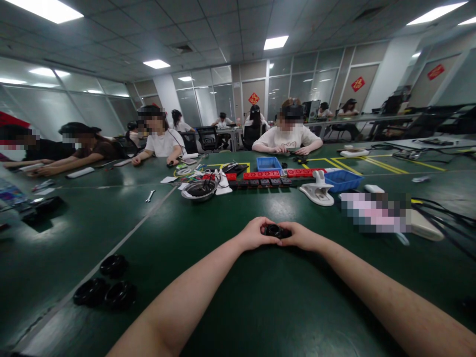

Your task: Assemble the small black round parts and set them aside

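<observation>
The green table (230, 277) bears three black rings (106, 287), a metal bowl (199, 190) and blue bins (268, 163).

Bare green bench (260, 297) is lying open around both forearms. Three black rings (106, 285) are sitting well off to the left; a white clamp (318, 191) and steel bowl (199, 190) are blocking the far side.

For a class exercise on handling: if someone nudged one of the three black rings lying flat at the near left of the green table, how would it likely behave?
Each black ring lies flat, so it would probably slide rather than roll. Tipped on edge, its round rim would likely let it roll. It holds its shape, so it seems stiff, though the material cannot be told. The smooth table may let it slide easily.
</observation>
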Action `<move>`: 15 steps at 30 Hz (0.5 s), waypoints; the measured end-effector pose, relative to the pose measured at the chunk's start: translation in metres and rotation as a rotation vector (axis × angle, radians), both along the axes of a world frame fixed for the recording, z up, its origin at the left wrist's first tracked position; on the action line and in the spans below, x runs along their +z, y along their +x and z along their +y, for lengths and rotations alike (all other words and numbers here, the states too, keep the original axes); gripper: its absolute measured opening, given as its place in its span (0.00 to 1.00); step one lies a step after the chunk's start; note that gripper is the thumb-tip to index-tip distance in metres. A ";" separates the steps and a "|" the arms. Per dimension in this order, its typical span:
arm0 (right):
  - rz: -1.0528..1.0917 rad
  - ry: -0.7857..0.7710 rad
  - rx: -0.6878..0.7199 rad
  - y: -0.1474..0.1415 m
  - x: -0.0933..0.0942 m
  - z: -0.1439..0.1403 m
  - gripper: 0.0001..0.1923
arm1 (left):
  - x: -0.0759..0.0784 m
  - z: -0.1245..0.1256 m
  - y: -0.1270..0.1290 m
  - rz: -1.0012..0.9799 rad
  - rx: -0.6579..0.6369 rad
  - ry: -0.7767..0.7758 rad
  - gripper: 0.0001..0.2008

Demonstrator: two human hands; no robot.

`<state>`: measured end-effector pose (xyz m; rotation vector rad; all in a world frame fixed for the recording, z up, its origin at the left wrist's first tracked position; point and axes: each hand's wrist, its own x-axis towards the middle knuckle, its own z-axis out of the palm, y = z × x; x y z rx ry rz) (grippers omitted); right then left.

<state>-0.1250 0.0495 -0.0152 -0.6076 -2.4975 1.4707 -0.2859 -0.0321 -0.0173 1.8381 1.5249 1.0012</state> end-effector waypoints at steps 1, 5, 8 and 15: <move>0.000 -0.007 0.000 0.000 0.000 0.000 0.19 | 0.000 0.000 0.000 -0.007 -0.001 -0.004 0.25; -0.004 -0.010 -0.009 0.000 0.002 -0.002 0.18 | -0.001 -0.001 0.000 -0.030 -0.002 -0.006 0.25; -0.011 0.007 -0.022 0.000 0.002 -0.002 0.19 | -0.001 -0.001 0.000 -0.027 -0.010 0.000 0.24; -0.027 0.031 -0.032 0.000 0.002 -0.001 0.19 | 0.000 -0.002 0.000 -0.034 -0.009 0.021 0.24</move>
